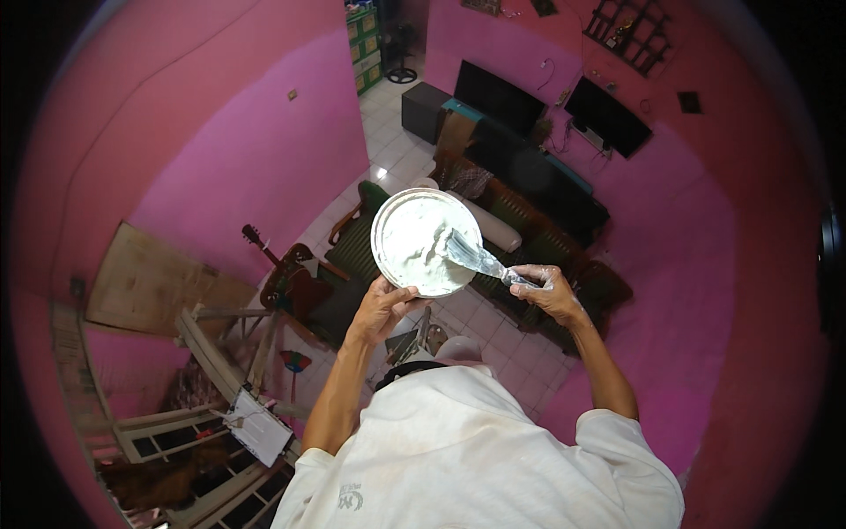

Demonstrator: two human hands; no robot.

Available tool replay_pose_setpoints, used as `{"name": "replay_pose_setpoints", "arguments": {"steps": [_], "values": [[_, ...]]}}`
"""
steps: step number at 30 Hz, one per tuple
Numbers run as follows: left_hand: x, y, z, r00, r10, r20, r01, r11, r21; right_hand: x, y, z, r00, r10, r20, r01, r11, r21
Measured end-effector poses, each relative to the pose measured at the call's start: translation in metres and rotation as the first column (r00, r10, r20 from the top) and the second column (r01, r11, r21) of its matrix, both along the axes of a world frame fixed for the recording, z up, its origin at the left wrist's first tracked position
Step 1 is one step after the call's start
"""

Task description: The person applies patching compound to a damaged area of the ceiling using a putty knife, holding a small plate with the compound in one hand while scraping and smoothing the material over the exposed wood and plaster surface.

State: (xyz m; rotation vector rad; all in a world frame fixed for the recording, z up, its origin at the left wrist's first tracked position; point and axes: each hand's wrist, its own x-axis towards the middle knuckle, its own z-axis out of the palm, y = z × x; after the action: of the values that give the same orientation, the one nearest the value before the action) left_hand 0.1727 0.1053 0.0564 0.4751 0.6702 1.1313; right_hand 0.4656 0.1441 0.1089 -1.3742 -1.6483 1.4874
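My left hand (387, 310) grips a round white tub (398, 229) from below, its thumb on the near rim. Pale, thick paste fills the tub, with uneven ridges on its surface. My right hand (546, 293) is closed round the handle of a putty knife (476, 258), whose paste-smeared blade rests in the paste at the tub's right side. White smears show on my right fingers.
Far below are a tiled floor (493, 317), wooden sofas (361, 229), a guitar (278, 269) and two wall screens (608, 116). A wooden frame (211, 353) stands at lower left. Pink walls (247, 141) surround the room.
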Motion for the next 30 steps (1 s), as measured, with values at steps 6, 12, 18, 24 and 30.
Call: {"name": "replay_pose_setpoints", "arguments": {"steps": [6,12,18,24,30], "values": [[0.0,0.0,0.001,1.0,-0.02,0.01,0.02,0.999,0.039,-0.004,-0.007,-0.003,0.988,-0.081,0.129,0.007,0.871,0.491],[0.0,0.001,-0.005,0.999,-0.003,0.038,0.001,0.998,0.056,-0.017,-0.02,0.016,0.87,-0.249,0.426,-0.161,0.672,0.723],[0.0,0.001,0.003,1.0,-0.003,0.009,0.003,0.999,0.041,-0.018,-0.02,0.0,0.865,-0.27,0.423,-0.122,0.705,0.698],[-0.002,0.001,-0.008,0.999,-0.024,0.034,0.024,1.0,0.004,-0.018,-0.02,-0.02,0.971,-0.173,0.167,0.1,0.923,0.373],[0.003,0.0,0.0,0.999,-0.014,0.052,0.015,1.0,-0.008,-0.024,-0.031,-0.014,0.938,-0.225,-0.262,0.192,0.97,-0.148]]}}
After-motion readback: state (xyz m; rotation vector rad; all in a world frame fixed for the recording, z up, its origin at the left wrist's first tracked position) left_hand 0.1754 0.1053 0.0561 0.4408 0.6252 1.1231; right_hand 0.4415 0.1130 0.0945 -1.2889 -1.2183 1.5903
